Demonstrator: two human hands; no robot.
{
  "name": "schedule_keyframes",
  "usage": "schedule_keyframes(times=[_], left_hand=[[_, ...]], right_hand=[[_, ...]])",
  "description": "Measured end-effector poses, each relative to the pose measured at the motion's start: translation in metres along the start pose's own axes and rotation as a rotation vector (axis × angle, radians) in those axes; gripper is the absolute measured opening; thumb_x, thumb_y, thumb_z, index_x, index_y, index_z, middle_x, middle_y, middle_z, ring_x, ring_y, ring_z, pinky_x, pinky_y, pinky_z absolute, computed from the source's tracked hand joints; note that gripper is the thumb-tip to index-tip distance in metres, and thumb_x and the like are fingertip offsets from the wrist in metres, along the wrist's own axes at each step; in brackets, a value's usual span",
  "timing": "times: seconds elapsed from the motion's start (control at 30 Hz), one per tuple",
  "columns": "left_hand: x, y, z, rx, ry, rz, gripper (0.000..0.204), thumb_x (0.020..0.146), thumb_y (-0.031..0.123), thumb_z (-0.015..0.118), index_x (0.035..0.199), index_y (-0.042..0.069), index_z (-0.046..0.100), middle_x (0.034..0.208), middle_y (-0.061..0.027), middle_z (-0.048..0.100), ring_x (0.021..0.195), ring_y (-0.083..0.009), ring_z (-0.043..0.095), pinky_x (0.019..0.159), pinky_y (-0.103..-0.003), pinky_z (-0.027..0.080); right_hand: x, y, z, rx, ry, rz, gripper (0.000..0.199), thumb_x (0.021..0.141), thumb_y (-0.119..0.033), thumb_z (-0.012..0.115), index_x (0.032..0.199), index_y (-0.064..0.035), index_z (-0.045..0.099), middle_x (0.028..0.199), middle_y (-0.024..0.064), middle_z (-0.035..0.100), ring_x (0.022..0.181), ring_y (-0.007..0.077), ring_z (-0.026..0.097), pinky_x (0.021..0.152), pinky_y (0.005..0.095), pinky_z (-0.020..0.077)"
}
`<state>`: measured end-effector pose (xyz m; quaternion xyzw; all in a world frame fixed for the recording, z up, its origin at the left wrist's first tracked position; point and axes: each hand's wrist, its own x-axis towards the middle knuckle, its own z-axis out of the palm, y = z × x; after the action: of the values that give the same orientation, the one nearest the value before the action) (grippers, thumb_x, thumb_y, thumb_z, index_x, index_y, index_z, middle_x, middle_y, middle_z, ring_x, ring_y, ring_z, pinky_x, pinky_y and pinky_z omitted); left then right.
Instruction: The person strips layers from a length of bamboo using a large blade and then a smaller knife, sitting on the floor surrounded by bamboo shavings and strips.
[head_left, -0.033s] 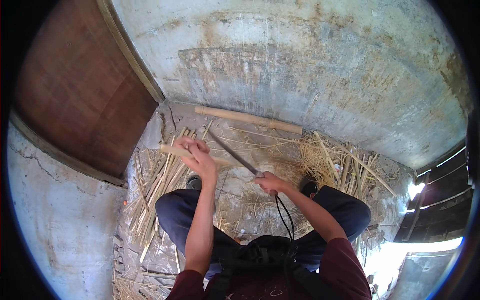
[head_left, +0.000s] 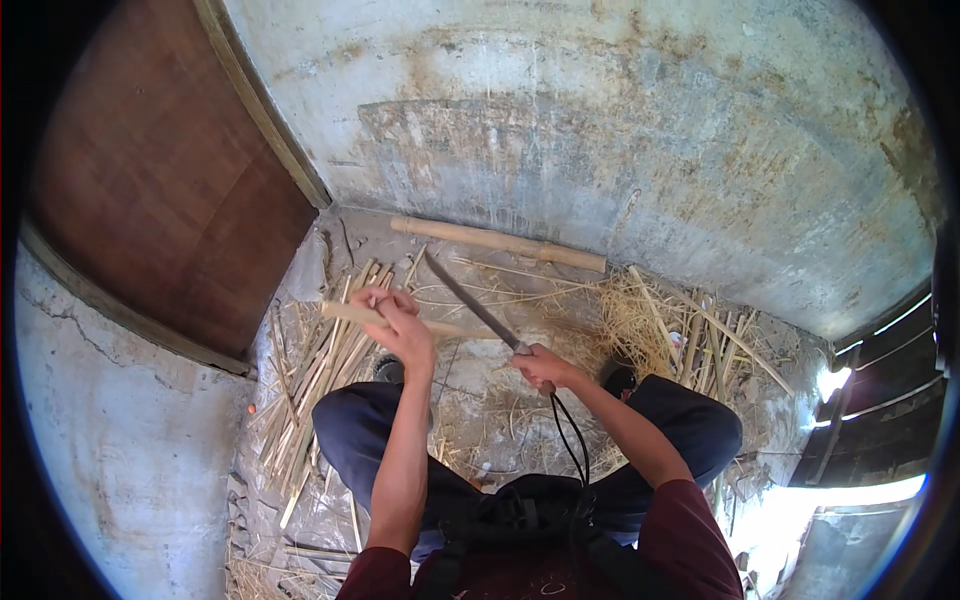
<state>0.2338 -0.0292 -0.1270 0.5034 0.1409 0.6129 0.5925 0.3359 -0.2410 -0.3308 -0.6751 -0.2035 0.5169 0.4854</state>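
Note:
My left hand (head_left: 403, 328) is closed around a pale bamboo strip (head_left: 458, 329), held roughly level above the floor. One end of the strip sticks out to the left of my fingers, the other to the right. In my right hand (head_left: 545, 367) is the handle of a long, dark-bladed knife (head_left: 468, 301). Its blade slants up and to the left, the tip beyond the strip. A black cord loop (head_left: 575, 432) hangs below the knife's handle. From this view I cannot tell whether blade and strip touch.
Many split bamboo strips (head_left: 318, 385) lie piled at the left. A thick bamboo pole (head_left: 495, 240) rests along the wall (head_left: 600, 120). Shavings (head_left: 635, 312) and more sticks (head_left: 710, 345) are heaped at the right. My knees flank the workspace; a brown door panel (head_left: 170, 190) stands at left.
The knife has shifted slightly, its tip up and to the right. My left hand and the bamboo strip sit a little lower.

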Motion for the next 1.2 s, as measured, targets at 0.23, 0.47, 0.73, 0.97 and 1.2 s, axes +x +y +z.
schedule_keyframes(times=[0.23,0.47,0.73,0.97,1.2], left_hand=[[0.009,0.002,-0.020,0.082,0.016,0.022,0.009,0.100,0.002,0.039,0.102,0.010,0.041,0.059,0.0022,0.029,0.049,-0.0084,0.027,0.046,-0.028,0.024],[-0.007,-0.008,0.006,0.167,-0.037,0.106,0.010,0.100,-0.001,0.038,0.103,0.008,0.040,0.060,-0.0008,0.036,0.050,-0.0097,0.033,0.047,-0.028,0.027],[0.004,-0.005,0.000,0.130,0.001,0.008,0.010,0.102,0.000,0.039,0.107,0.009,0.040,0.059,0.0002,0.037,0.049,-0.0094,0.034,0.046,-0.027,0.027],[-0.005,-0.012,0.023,0.173,-0.019,0.077,0.014,0.098,-0.004,0.036,0.104,0.007,0.039,0.065,-0.0011,0.040,0.049,-0.0104,0.039,0.047,-0.028,0.030],[0.000,-0.010,0.021,0.134,-0.041,0.045,0.014,0.099,-0.004,0.035,0.105,0.008,0.040,0.062,-0.0019,0.039,0.050,-0.0097,0.038,0.046,-0.027,0.029]], right_hand=[[-0.009,-0.060,-0.007,-0.058,0.332,-0.293,0.029,0.092,-0.024,0.065,0.071,-0.0061,0.056,0.054,0.0009,0.052,0.044,0.0112,0.050,0.042,0.0334,0.0378],[-0.015,-0.015,0.008,0.002,0.139,-0.181,0.029,0.092,-0.026,0.064,0.075,-0.0032,0.060,0.055,0.0021,0.055,0.045,0.0124,0.053,0.045,0.0354,0.0411],[-0.012,-0.034,-0.016,-0.040,0.349,-0.258,0.026,0.091,-0.023,0.065,0.076,-0.0025,0.061,0.056,0.0027,0.055,0.044,0.0132,0.051,0.045,0.0344,0.0408],[-0.015,-0.009,0.001,0.139,0.133,-0.195,0.027,0.094,-0.019,0.063,0.072,-0.0054,0.056,0.058,0.0031,0.055,0.044,0.0122,0.050,0.045,0.0334,0.0421],[-0.017,-0.029,-0.015,-0.254,0.345,-0.178,0.035,0.089,-0.028,0.069,0.081,0.0046,0.059,0.062,0.0142,0.056,0.063,0.0252,0.060,0.063,0.0422,0.0480]])
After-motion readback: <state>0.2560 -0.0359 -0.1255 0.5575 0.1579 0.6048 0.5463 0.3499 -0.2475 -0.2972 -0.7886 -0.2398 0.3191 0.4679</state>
